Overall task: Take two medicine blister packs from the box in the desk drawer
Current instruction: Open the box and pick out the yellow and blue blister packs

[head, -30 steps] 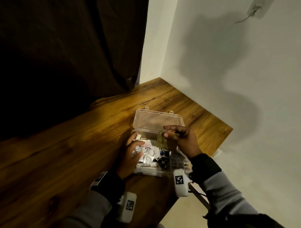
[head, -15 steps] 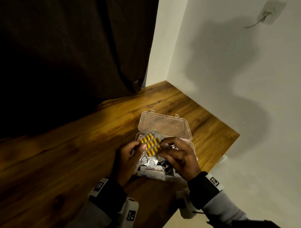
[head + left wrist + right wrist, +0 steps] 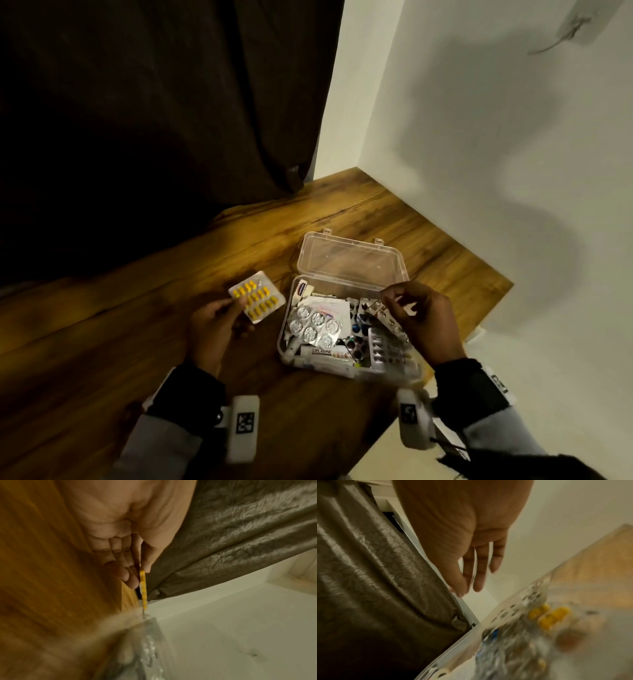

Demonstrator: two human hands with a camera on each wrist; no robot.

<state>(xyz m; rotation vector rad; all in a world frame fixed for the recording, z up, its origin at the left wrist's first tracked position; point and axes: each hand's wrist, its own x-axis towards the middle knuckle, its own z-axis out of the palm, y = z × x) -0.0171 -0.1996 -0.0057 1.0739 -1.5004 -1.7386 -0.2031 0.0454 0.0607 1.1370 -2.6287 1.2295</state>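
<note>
My left hand pinches a blister pack of yellow pills by its near corner, just above the desk and left of the box. The left wrist view shows that pack edge-on between the thumb and fingers of my left hand. The clear plastic box lies on the desk with its lid folded back. Inside are a silver blister pack, more strips and a tube. My right hand hovers over the box's right side, fingers relaxed, holding nothing. In the right wrist view my right hand is bare above the blurred box.
The wooden desk ends close to the right of the box, where a white wall runs along it. A dark curtain hangs behind the desk's far edge. Bare wood stretches left of my left hand.
The yellow blister pack was held by both hands over the box. My right hand let go and stays over the box, while my left hand carried the pack off to the left.
</note>
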